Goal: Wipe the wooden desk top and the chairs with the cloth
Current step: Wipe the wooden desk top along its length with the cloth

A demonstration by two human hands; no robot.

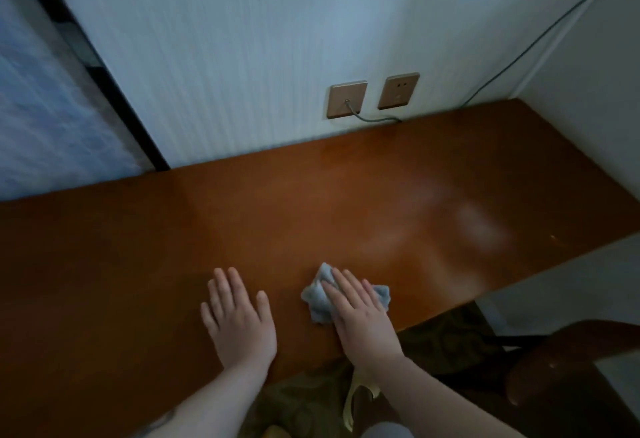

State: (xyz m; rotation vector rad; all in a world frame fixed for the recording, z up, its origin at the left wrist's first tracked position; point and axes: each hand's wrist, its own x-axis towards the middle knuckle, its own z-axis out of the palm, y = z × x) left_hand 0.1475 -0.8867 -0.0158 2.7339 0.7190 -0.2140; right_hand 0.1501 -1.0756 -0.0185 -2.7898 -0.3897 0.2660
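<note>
Against the pale wall, the brown desk [173, 250] carries my left hand [239, 316], spread flat to steady me, while my right hand [360, 309] presses flat-fingered on the cloth [320, 299] near its front edge to wipe.

2 hands: left hand [239, 316], right hand [360, 313]; 1 cloth [317, 299]; 1 desk top [138, 247]; 2 wall sockets [347, 99] [398, 90]; 1 chair [568, 361]; 2 cables [375, 120] [540, 36]
</note>
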